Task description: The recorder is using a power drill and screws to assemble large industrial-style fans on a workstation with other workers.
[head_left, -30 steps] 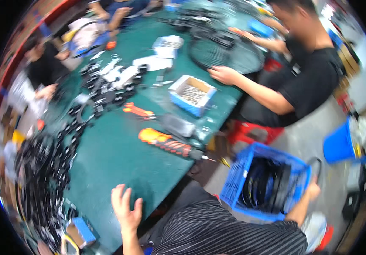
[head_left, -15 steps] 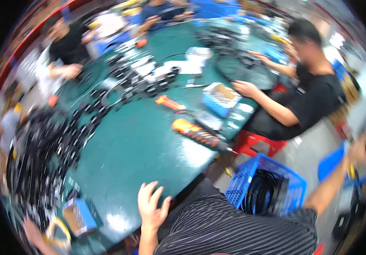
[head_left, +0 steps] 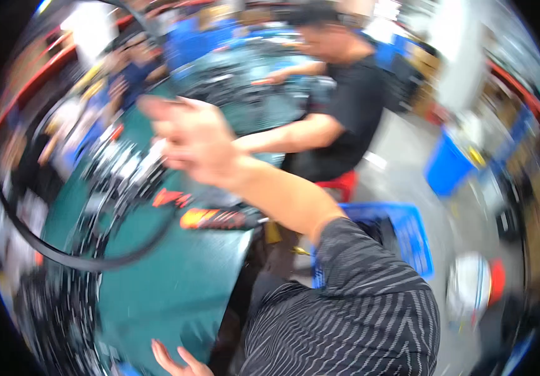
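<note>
My right hand (head_left: pixel 198 141) is raised above the table, its arm reaching across from the right. Its fingers are closed round a large thin black hoop (head_left: pixel 88 262), which curves out to the left over the table; motion smears the grip. Low in the picture, just above the table's near side, is my left hand (head_left: pixel 182 363), fingers spread with nothing in them. On the green table (head_left: pixel 157 282) below my right arm lie an orange and black power screwdriver (head_left: pixel 220 219) and a smaller orange tool (head_left: pixel 171 198).
Many dark parts (head_left: pixel 57 313) crowd the table's left side. A blue plastic crate (head_left: pixel 417 235) with black contents stands right of the table. A co-worker in black (head_left: pixel 354 103) sits at the far right side, others farther back. A blue bin (head_left: pixel 448 166) stands on the floor.
My right hand has swung from the far right to above the table, bringing the black hoop into view. My left hand is lower in the picture. The whole view has turned right.
</note>
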`<state>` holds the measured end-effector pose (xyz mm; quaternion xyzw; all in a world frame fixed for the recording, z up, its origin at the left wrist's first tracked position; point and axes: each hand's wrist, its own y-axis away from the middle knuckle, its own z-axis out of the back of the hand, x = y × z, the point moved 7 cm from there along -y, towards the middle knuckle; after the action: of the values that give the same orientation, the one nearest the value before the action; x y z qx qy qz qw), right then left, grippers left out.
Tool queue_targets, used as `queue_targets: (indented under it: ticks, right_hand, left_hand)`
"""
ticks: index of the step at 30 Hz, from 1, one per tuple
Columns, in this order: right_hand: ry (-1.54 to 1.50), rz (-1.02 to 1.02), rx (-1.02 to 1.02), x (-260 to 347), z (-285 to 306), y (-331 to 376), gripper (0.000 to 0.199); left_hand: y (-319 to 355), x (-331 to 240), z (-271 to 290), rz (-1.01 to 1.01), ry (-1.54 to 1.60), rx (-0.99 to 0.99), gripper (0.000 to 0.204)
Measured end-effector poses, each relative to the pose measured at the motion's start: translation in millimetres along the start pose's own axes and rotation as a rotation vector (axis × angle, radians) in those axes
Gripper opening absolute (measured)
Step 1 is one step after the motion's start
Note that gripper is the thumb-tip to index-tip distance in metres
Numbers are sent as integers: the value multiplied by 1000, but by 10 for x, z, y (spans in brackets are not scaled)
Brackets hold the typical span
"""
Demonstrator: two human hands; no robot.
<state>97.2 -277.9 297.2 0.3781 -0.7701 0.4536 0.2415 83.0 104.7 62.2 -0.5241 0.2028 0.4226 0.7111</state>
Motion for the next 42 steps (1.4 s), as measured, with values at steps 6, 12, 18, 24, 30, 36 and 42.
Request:
queue_targets:
  ticks: [6,12,18,24,30,36,42]
  right_hand:
    - [-277,-915,-113,-1810,345,1084,33]
    - [-108,-1104,-259,-2610,944,1429,26]
    - [1278,-224,267,-2178,968,1093,45]
    - [1196,-506,195,-2345,1148,1335,42]
    - [1149,-365,33,-2360,1293,1463,26]
    - [883,-391,-64,-2292,1491,1449,29]
    - [835,-375,-31,-2284,1431,1427,24]
  left_hand:
    - [738,69,646,260,-342,-354,51]
    - [1218,-37,706,411,-422,-371,48]
    - [1247,215,740,553,-207,-389,42]
    - [955,450,776,621,-329,-257,34]
    - [852,698,742,782,-203,-243,38]
    - [767,816,640,805,-253,-249,41]
    - [733,837,628,777,-229,-230,44]
